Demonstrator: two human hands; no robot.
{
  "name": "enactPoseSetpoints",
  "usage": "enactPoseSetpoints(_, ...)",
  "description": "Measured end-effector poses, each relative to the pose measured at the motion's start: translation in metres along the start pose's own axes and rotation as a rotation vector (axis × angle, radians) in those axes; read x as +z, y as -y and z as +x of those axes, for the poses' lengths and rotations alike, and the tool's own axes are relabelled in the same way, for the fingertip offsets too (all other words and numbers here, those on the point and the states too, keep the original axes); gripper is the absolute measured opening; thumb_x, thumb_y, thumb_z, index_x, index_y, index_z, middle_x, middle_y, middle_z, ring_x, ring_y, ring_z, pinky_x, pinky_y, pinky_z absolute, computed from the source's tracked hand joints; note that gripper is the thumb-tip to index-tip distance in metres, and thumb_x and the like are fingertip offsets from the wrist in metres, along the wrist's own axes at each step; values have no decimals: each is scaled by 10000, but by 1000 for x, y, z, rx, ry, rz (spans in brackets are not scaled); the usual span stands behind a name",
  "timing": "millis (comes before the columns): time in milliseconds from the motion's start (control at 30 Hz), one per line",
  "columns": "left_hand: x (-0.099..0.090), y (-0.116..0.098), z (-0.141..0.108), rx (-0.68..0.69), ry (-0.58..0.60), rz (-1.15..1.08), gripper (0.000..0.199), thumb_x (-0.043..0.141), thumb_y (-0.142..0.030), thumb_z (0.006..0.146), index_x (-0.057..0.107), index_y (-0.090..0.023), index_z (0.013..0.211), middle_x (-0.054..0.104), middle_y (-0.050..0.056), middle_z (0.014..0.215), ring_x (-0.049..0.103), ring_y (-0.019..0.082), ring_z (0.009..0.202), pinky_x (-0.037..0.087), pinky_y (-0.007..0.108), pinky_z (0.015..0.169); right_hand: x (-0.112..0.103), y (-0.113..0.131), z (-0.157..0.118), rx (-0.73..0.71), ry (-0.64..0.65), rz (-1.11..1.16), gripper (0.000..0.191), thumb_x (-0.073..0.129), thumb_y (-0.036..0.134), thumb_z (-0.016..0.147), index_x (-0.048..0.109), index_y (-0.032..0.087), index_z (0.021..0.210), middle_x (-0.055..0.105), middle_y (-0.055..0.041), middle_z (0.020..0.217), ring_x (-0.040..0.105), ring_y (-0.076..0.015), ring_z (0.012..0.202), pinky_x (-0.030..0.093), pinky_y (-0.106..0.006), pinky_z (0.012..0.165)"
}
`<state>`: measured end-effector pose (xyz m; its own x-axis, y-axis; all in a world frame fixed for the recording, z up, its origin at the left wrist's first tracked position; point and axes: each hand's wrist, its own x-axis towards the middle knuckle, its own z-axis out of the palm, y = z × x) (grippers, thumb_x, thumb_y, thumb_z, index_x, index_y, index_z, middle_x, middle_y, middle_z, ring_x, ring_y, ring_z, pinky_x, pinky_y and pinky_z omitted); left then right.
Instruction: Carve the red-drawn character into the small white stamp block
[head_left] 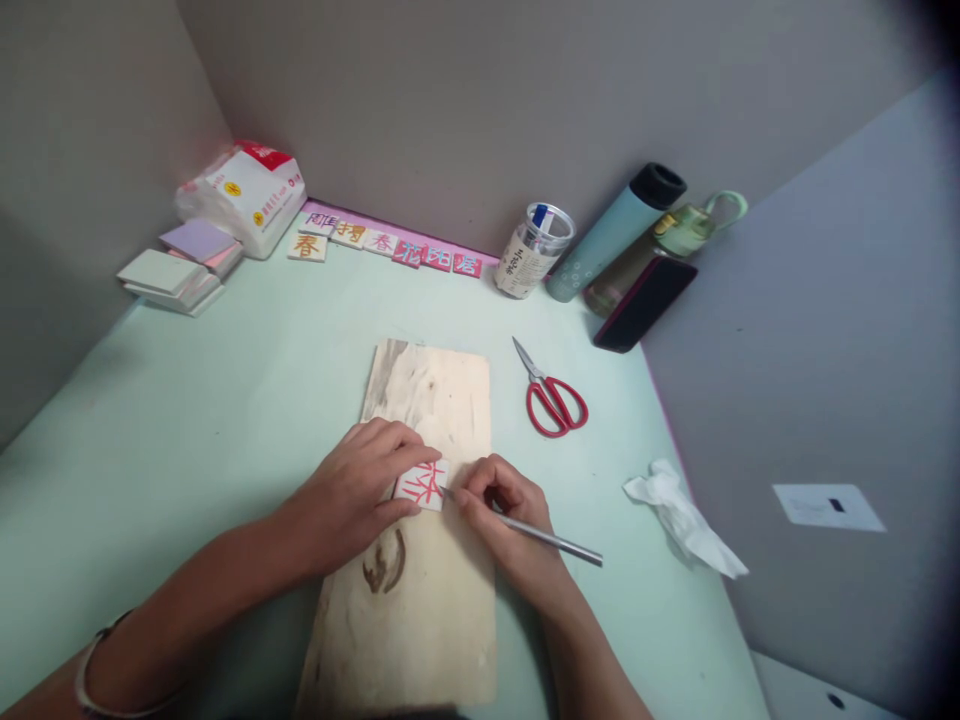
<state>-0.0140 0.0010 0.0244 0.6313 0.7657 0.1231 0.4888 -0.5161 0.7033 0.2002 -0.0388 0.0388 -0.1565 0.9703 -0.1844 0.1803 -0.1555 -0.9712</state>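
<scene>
On a wooden board (450, 620) lies a small white square tile (411, 487) with a red character drawn on it. My left hand (367, 475) pins the tile by its edges, thumb at the near side and fingers at the far side. A thin silver craft knife (551, 538) sits in the pinch of my right hand (510, 510). Its tip meets the tile's right part, by the red strokes. My fingers cover the tile's left edge.
Red-handled scissors (551, 400) lie right of the board, crumpled tissue (682, 520) farther right. At the back stand a clear jar (521, 265), a blue bottle (611, 240), a green bottle (686, 228) and a phone (645, 305). Lettered tiles (382, 241), stacked blank squares (169, 280) and a tissue pack (259, 205) are back left.
</scene>
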Motion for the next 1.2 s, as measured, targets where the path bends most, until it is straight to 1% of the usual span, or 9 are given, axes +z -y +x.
enactPoseSetpoints(300, 1, 1, -1, 6, -18, 11, 373, 662, -162, 877, 586, -234, 1235, 604, 41, 1135, 519, 247, 1070, 387, 387, 923, -1, 1, 0, -71, 0, -203, 212, 581, 181, 871, 464, 207, 697, 477, 46, 675, 399, -108, 614, 315, -245, 559)
enactPoseSetpoints(500, 1, 2, -1, 4, -12, 23, 376, 666, -174, 875, 585, -238, 1237, 604, 35, 1126, 518, 245, 1061, 386, 386, 918, 0, 0, -1, -55, -11, -164, 214, 584, 192, 875, 459, 210, 701, 468, 48, 674, 402, -110, 621, 322, -245, 562)
enactPoseSetpoints(767, 1, 1, 0, -1, -13, 15, 382, 670, -150, 871, 585, -227, 1235, 602, 41, 1135, 513, 248, 1070, 378, 390, 929, 0, 3, -2, -60, -16, -190, 230, 580, 185, 877, 440, 211, 696, 450, 53, 667, 382, -109, 610, 310, -248, 558)
enactPoseSetpoints(1033, 0, 2, -1, -7, -6, 19, 362, 654, -201, 897, 572, -239, 1248, 601, 38, 1135, 516, 244, 1069, 391, 403, 926, 3, -6, -4, -85, -43, -111, 196, 576, 218, 916, 480, 212, 744, 489, 35, 714, 412, -120, 640, 331, -255, 584)
enactPoseSetpoints(1200, 1, 3, 0, -10, -22, 19, 375, 677, -192, 886, 568, -239, 1242, 604, 37, 1128, 520, 246, 1065, 390, 407, 928, 4, -8, -2, -52, -66, -9, 212, 601, 283, 922, 498, 214, 750, 535, 13, 750, 442, -134, 670, 343, -265, 598)
